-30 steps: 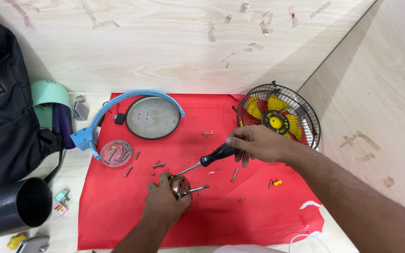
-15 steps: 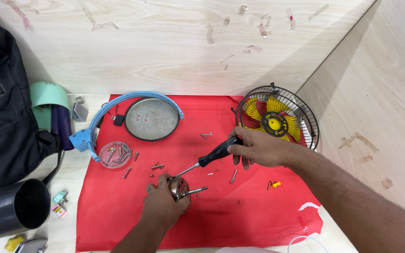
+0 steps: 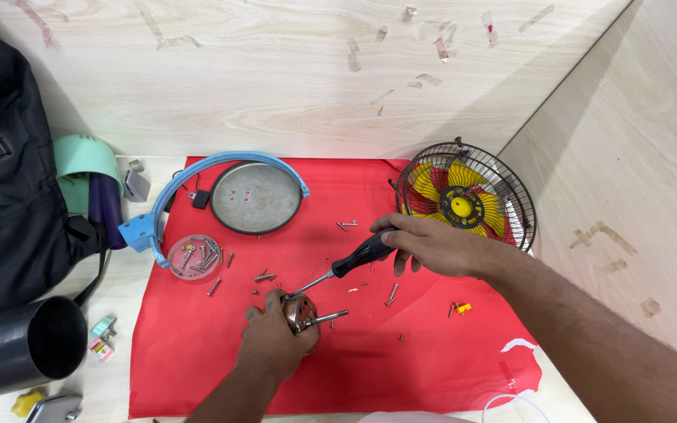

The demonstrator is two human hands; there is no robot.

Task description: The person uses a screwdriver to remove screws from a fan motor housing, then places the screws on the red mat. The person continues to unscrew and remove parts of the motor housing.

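Pale wood panels close in the far and right sides of a light bench [image 3: 119,368], most of it covered by a red cloth mat [image 3: 197,345]. Near the middle of the mat, the left hand [image 3: 272,345] is curled shut around a small round silvery metal motor housing with a short shaft sticking out to the right [image 3: 307,315], pinning it against the cloth. The right hand [image 3: 432,244] is closed on the black handle of a screwdriver [image 3: 358,255], whose steel shank slants down and left until its tip meets the top of the housing.

The housing looks dense, rigid and smooth, so it would probably tend to roll or twist under pressure; gripping it around the body, clear of the shaft, seems the surest hold. The cloth beneath should add some friction.

Loose screws [image 3: 264,276] lie scattered just beyond the hands. Farther left sit a clear round dish of screws [image 3: 193,257], a grey round disc [image 3: 256,197] and a curved blue plastic bracket [image 3: 166,204]. A black wire-caged fan with yellow and red blades [image 3: 464,205] rests at far right.
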